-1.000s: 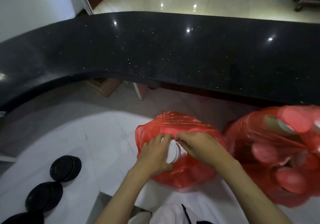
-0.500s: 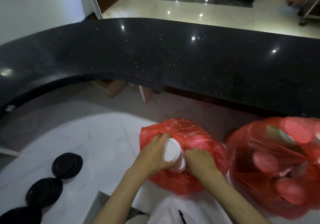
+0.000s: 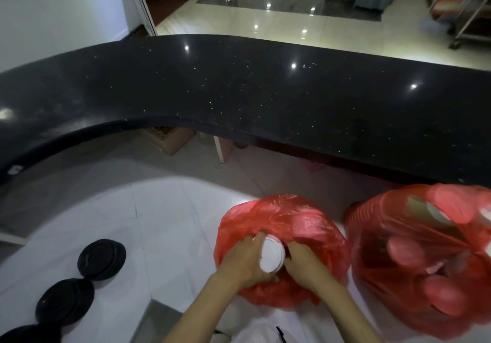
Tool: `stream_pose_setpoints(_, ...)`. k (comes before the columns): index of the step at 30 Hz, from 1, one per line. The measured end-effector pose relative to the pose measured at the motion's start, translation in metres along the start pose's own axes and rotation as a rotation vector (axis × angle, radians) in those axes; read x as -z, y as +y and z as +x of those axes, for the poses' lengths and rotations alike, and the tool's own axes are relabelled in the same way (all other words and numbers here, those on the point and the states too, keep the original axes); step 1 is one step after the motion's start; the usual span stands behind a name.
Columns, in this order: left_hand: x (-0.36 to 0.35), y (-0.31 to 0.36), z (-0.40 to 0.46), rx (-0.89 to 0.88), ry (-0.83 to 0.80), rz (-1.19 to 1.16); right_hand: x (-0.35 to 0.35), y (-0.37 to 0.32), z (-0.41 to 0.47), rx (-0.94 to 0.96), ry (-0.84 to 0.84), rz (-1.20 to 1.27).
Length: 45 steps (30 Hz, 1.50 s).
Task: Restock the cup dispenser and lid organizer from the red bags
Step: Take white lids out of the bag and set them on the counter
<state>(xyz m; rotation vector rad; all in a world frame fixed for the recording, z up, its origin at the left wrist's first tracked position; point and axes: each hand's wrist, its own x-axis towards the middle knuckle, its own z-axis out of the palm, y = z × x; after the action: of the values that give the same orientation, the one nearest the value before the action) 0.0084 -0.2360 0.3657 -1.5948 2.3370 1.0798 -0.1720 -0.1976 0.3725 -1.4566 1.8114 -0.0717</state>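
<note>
Now I see the white lids (image 3: 271, 254) further out of the left red bag (image 3: 281, 247) on the white worktop (image 3: 164, 223) than a second ago; left hand (image 3: 243, 261) fingers curl round the stack, right hand (image 3: 303, 264) pinches the plastic beside it; extraction looks nearly done.

Café: curved black service counter (image 3: 265, 98)

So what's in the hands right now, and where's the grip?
The left hand holds a white lid by its left rim, at the mouth of the red bag. The right hand pinches the bag beside it.
</note>
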Motion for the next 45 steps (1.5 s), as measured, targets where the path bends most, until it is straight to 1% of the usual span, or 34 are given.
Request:
stream_pose_setpoints(6,-0.005,-0.006,-0.001,0.010,0.055,-0.078,-0.009,-0.003,0.000,-0.106,0.038,0.340)
stream_pose_setpoints(10,-0.004,-0.013,-0.009,0.034,0.079,-0.270,-0.014,-0.012,-0.002,-0.140,0.146,0.604)
stream_pose_setpoints(12,-0.004,-0.017,-0.014,0.016,0.108,-0.375,-0.017,-0.015,-0.004,-0.099,0.126,0.699)
stream_pose_setpoints(14,-0.003,-0.019,-0.021,0.000,0.131,-0.432,-0.023,-0.019,-0.006,-0.080,0.122,0.730)
stream_pose_setpoints(18,0.005,-0.020,-0.042,-0.058,0.211,-0.563,-0.032,-0.021,-0.010,-0.019,0.239,0.767)
stream_pose_setpoints(21,0.016,-0.021,-0.060,-0.136,0.272,-0.685,-0.027,-0.028,-0.022,0.068,0.302,0.892)
stream_pose_setpoints(23,0.025,-0.026,-0.071,-0.179,0.249,-0.776,-0.025,-0.031,-0.035,0.137,0.306,0.978)
stream_pose_setpoints(26,0.038,-0.032,-0.088,-0.144,0.201,-0.879,-0.028,-0.040,-0.051,0.211,0.307,0.993)
stream_pose_setpoints(32,0.052,-0.057,-0.130,-0.054,0.383,-1.071,-0.044,-0.087,-0.058,0.332,0.238,1.000)
stream_pose_setpoints(35,0.056,-0.088,-0.154,-0.017,0.490,-1.196,-0.056,-0.121,-0.051,0.379,0.187,0.970)
stream_pose_setpoints(37,0.056,-0.112,-0.168,0.032,0.577,-1.268,-0.072,-0.147,-0.044,0.388,0.117,0.953)
stream_pose_setpoints(39,0.051,-0.135,-0.177,0.125,0.674,-1.334,-0.092,-0.171,-0.036,0.375,0.023,0.946)
stream_pose_setpoints(42,0.037,-0.165,-0.187,0.361,0.850,-1.424,-0.123,-0.204,-0.027,0.290,-0.131,0.929)
stream_pose_setpoints(45,0.025,-0.189,-0.191,0.504,0.917,-1.480,-0.151,-0.228,-0.020,0.231,-0.245,0.916)
